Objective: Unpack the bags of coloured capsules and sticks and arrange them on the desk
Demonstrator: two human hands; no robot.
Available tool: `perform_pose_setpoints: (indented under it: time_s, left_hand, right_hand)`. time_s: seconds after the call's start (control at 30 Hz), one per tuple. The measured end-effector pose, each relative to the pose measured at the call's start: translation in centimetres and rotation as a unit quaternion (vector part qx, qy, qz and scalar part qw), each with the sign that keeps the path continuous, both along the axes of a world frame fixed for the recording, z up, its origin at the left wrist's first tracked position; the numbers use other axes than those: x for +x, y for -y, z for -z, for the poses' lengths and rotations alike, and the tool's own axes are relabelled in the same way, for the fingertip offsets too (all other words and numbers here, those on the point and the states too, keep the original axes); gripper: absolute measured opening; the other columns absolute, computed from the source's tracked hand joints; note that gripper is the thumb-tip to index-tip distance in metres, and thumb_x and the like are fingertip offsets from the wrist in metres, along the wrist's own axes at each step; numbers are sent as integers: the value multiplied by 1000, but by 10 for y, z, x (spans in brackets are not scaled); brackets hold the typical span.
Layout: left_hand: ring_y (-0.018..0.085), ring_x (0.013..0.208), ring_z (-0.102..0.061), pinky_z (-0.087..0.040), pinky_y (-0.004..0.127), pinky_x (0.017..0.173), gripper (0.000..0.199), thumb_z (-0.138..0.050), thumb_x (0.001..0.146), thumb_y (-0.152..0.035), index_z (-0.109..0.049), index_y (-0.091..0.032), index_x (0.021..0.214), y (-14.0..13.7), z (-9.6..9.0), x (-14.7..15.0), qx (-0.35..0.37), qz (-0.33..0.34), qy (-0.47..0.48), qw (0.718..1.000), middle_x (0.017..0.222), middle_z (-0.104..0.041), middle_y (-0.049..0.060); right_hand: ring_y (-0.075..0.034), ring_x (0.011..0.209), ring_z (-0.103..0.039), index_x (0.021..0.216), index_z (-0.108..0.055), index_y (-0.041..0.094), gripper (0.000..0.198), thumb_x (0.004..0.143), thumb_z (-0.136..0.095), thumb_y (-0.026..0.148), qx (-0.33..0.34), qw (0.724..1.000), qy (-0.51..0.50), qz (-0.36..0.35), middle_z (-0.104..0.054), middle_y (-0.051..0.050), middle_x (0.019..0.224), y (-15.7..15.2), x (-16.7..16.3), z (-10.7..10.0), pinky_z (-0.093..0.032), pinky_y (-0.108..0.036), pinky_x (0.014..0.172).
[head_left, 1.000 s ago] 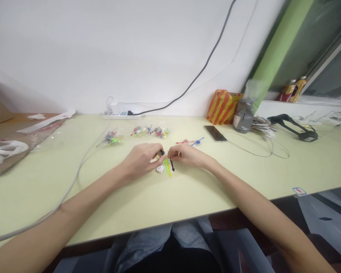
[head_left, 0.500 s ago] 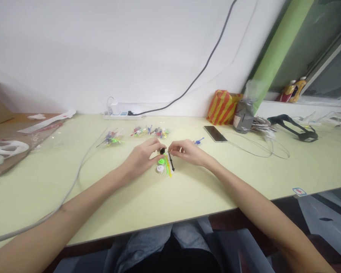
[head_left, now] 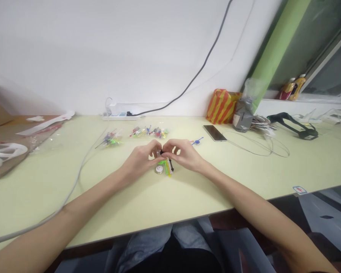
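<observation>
A small black round piece (head_left: pixel 162 152) is pinched between the fingertips of my left hand (head_left: pixel 142 158) and my right hand (head_left: pixel 185 154), which meet just above the table. Fingers cover most of it. Below them lies a white disc (head_left: pixel 159 169), with a bright green disc (head_left: pixel 161 162) partly hidden behind it. To the right of the discs, thin arrow-tipped sticks lie side by side: a green stick (head_left: pixel 166 167), a yellow stick (head_left: pixel 169 171) and a black stick (head_left: pixel 172 166), with something white between them. A blue piece (head_left: pixel 197 141) rests beyond my right hand.
Clear bags of coloured parts (head_left: pixel 112 138) lie toward the wall, near a power strip (head_left: pixel 121 116). A phone (head_left: pixel 215 133), a striped bag (head_left: pixel 221 107) and a black frame-like object (head_left: pixel 292 125) are on the right. A grey cable (head_left: pixel 78 172) crosses the left side.
My right hand has moved left from the sticks to the black round piece, and its fingertips now meet those of my left hand there. My left hand keeps its pinch.
</observation>
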State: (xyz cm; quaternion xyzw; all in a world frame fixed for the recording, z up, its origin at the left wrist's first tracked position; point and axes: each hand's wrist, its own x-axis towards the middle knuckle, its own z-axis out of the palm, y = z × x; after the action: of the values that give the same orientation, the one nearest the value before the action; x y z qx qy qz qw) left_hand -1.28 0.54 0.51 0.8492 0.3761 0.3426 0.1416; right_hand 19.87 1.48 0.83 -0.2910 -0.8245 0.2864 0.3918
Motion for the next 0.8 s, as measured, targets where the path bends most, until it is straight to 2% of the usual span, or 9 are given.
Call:
perform_pose_setpoints:
  time_s: [0.07,0.17,0.3,0.43,0.8]
  left_hand:
    - [14,76,-65,-48,26,71,23,-66,92,-41,-57,-23,103,0,-1,1,4,-3,-4,1000,88,-71,-1]
    - [15,76,-65,-47,28,73,25,-55,98,-43,-54,-24,115,1,-2,1,19,-29,-31,999,90,-71,-1]
    - [15,76,-63,-45,29,75,27,-40,102,-35,-51,-24,124,-1,-3,-2,47,-61,-77,994,90,-68,-1]
    - [15,77,-61,-44,28,74,30,-37,101,-29,-50,-24,127,-6,0,-4,39,-65,-102,992,92,-65,0]
    - [16,78,-61,-42,28,73,32,-37,100,-26,-49,-24,129,-8,3,-5,23,-64,-117,991,93,-64,0]
  right_hand:
    - [-14,79,-63,88,-64,17,4,91,-66,20,11,1000,3,8,-69,-2,85,-2,3,-3,-46,-25,70]
    - [-15,80,-63,89,-65,17,3,92,-65,17,21,999,32,34,-70,-2,86,-9,11,-7,-45,-25,72]
    - [-14,79,-60,88,-66,18,7,92,-63,12,43,981,164,99,-71,-2,90,-20,24,-6,-39,-25,71]
    - [-14,79,-57,85,-67,18,11,89,-64,8,66,951,284,105,-68,-2,89,-30,29,2,-33,-24,68]
    - [-15,84,-61,94,-71,17,18,94,-56,7,63,951,286,97,-71,-5,98,-26,23,5,-35,-25,72]
